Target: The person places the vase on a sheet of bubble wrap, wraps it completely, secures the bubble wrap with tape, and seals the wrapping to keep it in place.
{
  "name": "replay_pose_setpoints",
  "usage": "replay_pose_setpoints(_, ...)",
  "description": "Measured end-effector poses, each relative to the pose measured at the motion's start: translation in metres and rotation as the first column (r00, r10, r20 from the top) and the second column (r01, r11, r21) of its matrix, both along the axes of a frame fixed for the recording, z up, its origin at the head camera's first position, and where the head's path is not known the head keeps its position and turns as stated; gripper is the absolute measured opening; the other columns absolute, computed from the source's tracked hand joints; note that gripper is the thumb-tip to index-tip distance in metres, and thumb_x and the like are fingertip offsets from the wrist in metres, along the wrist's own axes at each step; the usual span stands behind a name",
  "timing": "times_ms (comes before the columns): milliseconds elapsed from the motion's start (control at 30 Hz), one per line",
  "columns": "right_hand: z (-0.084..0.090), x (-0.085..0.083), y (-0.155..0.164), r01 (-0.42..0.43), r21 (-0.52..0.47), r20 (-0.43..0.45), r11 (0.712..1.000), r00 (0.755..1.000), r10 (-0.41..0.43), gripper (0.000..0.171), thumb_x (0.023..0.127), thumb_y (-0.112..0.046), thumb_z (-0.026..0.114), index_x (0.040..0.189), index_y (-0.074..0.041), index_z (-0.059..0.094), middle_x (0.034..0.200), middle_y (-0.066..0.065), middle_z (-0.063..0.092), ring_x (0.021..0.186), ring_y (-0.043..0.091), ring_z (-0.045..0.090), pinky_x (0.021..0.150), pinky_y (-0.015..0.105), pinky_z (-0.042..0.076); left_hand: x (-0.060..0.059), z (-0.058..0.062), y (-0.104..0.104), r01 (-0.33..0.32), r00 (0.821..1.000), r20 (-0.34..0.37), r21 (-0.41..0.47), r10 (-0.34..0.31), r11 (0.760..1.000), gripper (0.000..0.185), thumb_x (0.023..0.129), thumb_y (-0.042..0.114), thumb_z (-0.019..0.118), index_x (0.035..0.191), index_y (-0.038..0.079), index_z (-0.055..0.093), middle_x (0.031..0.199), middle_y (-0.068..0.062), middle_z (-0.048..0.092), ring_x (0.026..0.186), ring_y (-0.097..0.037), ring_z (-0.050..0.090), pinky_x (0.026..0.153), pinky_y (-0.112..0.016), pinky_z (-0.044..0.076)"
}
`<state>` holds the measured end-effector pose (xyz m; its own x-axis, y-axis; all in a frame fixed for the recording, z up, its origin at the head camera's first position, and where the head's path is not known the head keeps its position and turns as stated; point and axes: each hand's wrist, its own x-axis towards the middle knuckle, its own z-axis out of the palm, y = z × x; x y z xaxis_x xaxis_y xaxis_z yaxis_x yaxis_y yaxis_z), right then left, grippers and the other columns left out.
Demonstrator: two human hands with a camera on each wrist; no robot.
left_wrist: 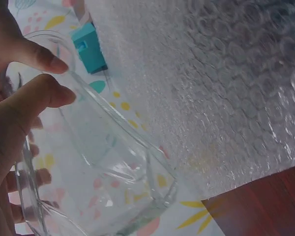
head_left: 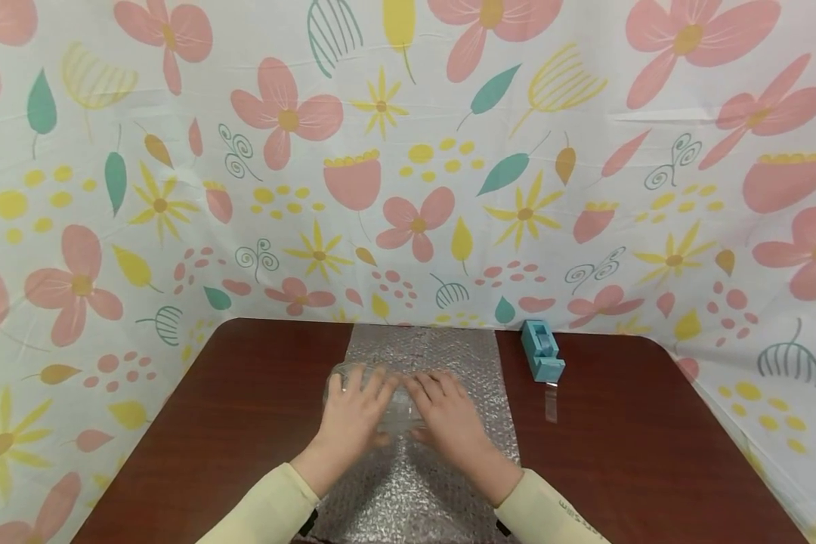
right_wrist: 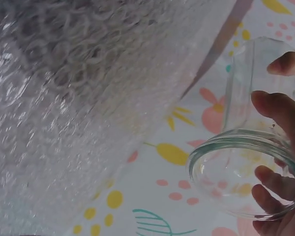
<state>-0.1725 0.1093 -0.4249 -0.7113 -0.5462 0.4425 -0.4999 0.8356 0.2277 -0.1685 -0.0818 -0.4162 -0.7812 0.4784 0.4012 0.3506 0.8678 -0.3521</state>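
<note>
A clear glass jar with a round rim [left_wrist: 113,142] is over see-through plastic bubble wrap [head_left: 408,502]. The left hand [head_left: 352,412] and right hand [head_left: 450,415] have their fingers curled around it. A blue, boxy tape holder [head_left: 542,351] sits right of the wrap.

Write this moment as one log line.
left hand: holds glass vessel; right hand: holds glass vessel; bubble wrap: below; tape dispenser: on table
</note>
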Motion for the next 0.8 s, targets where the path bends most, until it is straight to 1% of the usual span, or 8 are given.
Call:
replay_pose_setpoints(100, 0.000, -0.001, 0.004, -0.006, 0.000, -0.031, 1.000, 1.000, 0.006, 0.086, 0.065, -0.050, 0.094, 0.137, -0.016, 0.061, 0.129, 0.004, 0.070, 0.121, 0.024, 0.064, 0.107, 0.045, 0.053, -0.001, -0.003, -0.001, 0.026, 0.999, -0.037, 0.010, -0.026, 1.000, 0.097, 0.060, 0.072, 0.087, 0.141, 0.029, 0.054, 0.142, 0.002, 0.061, 0.128, -0.026, 0.057, 0.092, -0.047, 0.050)
replay_pose_setpoints(233, 0.000, -0.003, 0.009, -0.024, -0.020, -0.057, 0.999, 0.998, 0.023, 0.086, 0.063, -0.050, 0.095, 0.135, -0.015, 0.064, 0.125, 0.004, 0.072, 0.118, 0.024, 0.065, 0.104, 0.045, 0.055, -0.002, -0.006, -0.004, 0.056, 0.996, -0.065, 0.000, -0.056, 0.998, 0.097, 0.063, 0.073, 0.084, 0.144, 0.033, 0.052, 0.145, 0.002, 0.058, 0.132, -0.025, 0.056, 0.097, -0.048, 0.050)
replay_pose_setpoints(367, 0.000, -0.003, 0.014, -0.033, -0.041, -0.058, 0.999, 0.998, 0.030, 0.087, 0.061, -0.047, 0.096, 0.134, -0.014, 0.064, 0.124, 0.005, 0.072, 0.117, 0.025, 0.065, 0.103, 0.047, 0.055, -0.004, -0.007, -0.010, 0.081, 0.995, -0.060, -0.008, -0.081, 0.997, 0.097, 0.067, 0.075, 0.080, 0.150, 0.036, 0.047, 0.151, -0.002, 0.053, 0.139, -0.030, 0.051, 0.105, -0.055, 0.048)
replay_pose_setpoints(433, 0.000, -0.003, 0.016, -0.032, -0.044, -0.061, 0.998, 0.998, 0.029, 0.088, 0.060, -0.047, 0.097, 0.134, -0.014, 0.064, 0.124, 0.006, 0.072, 0.117, 0.026, 0.065, 0.102, 0.047, 0.055, -0.006, -0.008, -0.014, 0.097, 0.994, -0.051, 0.010, -0.096, 0.995, 0.099, 0.068, 0.076, 0.080, 0.152, 0.037, 0.044, 0.154, -0.004, 0.050, 0.142, -0.035, 0.048, 0.107, -0.059, 0.046)
replay_pose_setpoints(533, 0.000, -0.002, 0.019, -0.029, -0.034, -0.078, 0.999, 0.997, 0.026, 0.090, 0.058, -0.050, 0.097, 0.134, -0.014, 0.064, 0.125, 0.005, 0.072, 0.116, 0.025, 0.065, 0.102, 0.047, 0.055, -0.009, -0.010, -0.021, 0.132, 0.991, -0.045, 0.054, -0.129, 0.990, 0.104, 0.065, 0.075, 0.082, 0.153, 0.038, 0.041, 0.155, -0.007, 0.047, 0.143, -0.039, 0.045, 0.108, -0.063, 0.045)
replay_pose_setpoints(633, -0.001, -0.001, 0.022, -0.029, -0.022, -0.107, 0.999, 0.994, 0.027, 0.091, 0.057, -0.053, 0.096, 0.133, -0.014, 0.065, 0.124, 0.005, 0.072, 0.116, 0.024, 0.065, 0.102, 0.046, 0.055, -0.011, -0.013, -0.029, 0.190, 0.981, -0.057, 0.104, -0.185, 0.976, 0.107, 0.062, 0.073, 0.086, 0.152, 0.037, 0.041, 0.153, -0.009, 0.048, 0.142, -0.039, 0.045, 0.106, -0.063, 0.046)
replay_pose_setpoints(733, -0.001, -0.001, 0.024, -0.041, -0.018, -0.132, 0.999, 0.991, 0.038, 0.091, 0.056, -0.054, 0.097, 0.131, -0.014, 0.066, 0.123, 0.004, 0.073, 0.114, 0.024, 0.066, 0.101, 0.046, 0.056, -0.013, -0.014, -0.035, 0.240, 0.970, -0.080, 0.128, -0.232, 0.962, 0.109, 0.059, 0.071, 0.088, 0.151, 0.036, 0.042, 0.152, -0.010, 0.048, 0.142, -0.039, 0.046, 0.105, -0.062, 0.047)
replay_pose_setpoints(800, -0.001, -0.001, 0.024, -0.051, -0.026, -0.139, 0.998, 0.989, 0.047, 0.090, 0.055, -0.053, 0.097, 0.130, -0.013, 0.067, 0.122, 0.005, 0.073, 0.114, 0.025, 0.066, 0.100, 0.046, 0.056, -0.013, -0.014, -0.037, 0.263, 0.963, -0.091, 0.128, -0.253, 0.956, 0.109, 0.058, 0.071, 0.089, 0.150, 0.036, 0.042, 0.152, -0.010, 0.048, 0.141, -0.040, 0.047, 0.106, -0.061, 0.048)
